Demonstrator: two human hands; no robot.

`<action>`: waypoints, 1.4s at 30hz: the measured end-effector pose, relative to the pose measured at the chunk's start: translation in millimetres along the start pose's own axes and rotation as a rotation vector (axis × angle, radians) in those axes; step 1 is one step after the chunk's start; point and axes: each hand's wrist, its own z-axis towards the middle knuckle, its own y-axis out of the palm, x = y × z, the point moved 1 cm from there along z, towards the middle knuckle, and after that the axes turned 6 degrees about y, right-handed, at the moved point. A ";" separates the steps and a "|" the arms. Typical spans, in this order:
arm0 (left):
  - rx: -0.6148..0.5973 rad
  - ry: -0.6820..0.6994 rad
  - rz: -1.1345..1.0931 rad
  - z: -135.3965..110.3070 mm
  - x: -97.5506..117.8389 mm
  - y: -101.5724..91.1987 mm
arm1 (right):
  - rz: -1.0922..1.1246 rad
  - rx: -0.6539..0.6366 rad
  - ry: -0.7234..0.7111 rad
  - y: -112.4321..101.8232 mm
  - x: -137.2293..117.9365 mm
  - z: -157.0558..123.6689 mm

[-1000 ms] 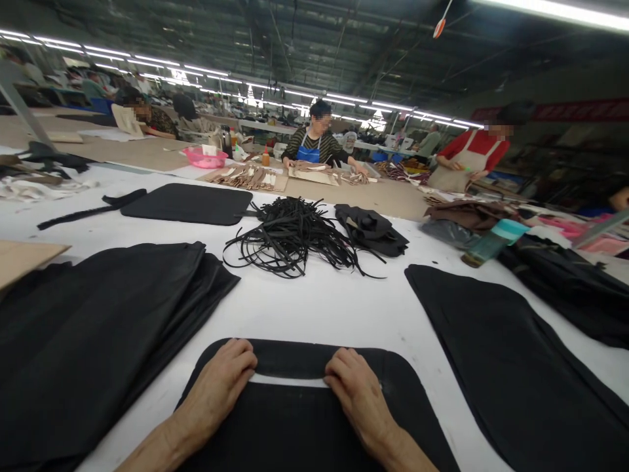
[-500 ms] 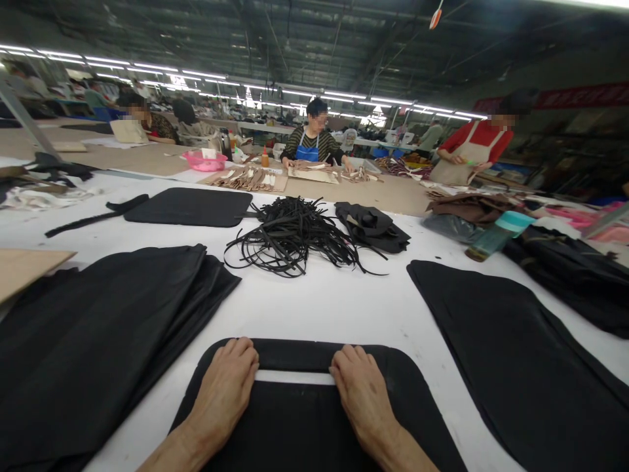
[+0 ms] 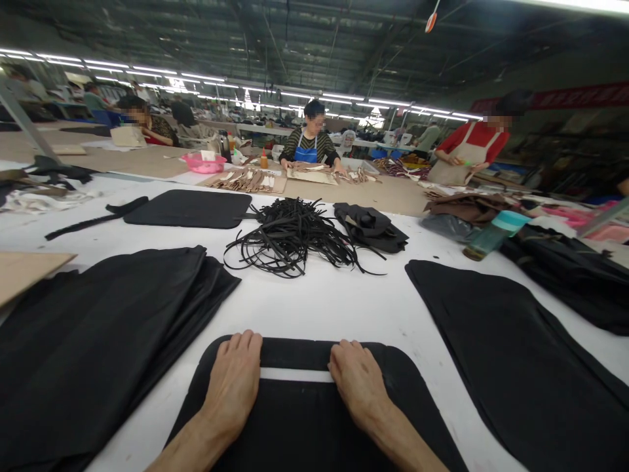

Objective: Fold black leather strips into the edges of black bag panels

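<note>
In front of me lies a black leather-like panel (image 3: 295, 426) with rounded corners and a folded-looking strip (image 3: 295, 354) along its far edge. A narrow white gap shows below that strip. My left hand (image 3: 237, 373) lies fairly flat over the strip's left end, its fingers stretched toward the far edge. At the right end, my right hand (image 3: 358, 375) rests with bent fingers over the strip and its thumb side at the gap, gripping it. The undersides of both hands are hidden.
Black sheets are stacked at left (image 3: 113, 341) and right (image 3: 515, 341). Beyond are a heap of black strips (image 3: 299, 236), a flat black panel (image 3: 189, 208), folded black material (image 3: 371, 226) and a bottle (image 3: 494, 236). A person in a blue apron (image 3: 307, 151) works across the table.
My left hand has shifted slightly up and right, and its fingers are straighter. My right hand has moved only slightly. The panel stays in place.
</note>
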 end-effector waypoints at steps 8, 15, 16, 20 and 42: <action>0.029 0.631 0.268 -4.9 1.7 21.9 | -0.007 -0.036 0.021 -8.0 -1.0 3.0; 0.073 0.641 0.302 -0.3 0.1 28.7 | 0.000 -0.023 0.014 -6.9 -0.8 3.5; 0.075 0.657 0.303 -1.3 -4.4 29.5 | 0.003 -0.022 0.015 -7.1 -0.2 3.6; 0.146 0.692 0.321 -10.3 -35.8 36.3 | 0.025 -0.027 0.014 -7.8 2.2 3.9; 0.119 0.543 0.205 0.6 54.9 50.4 | 0.160 -0.027 -0.023 -6.8 4.6 -3.4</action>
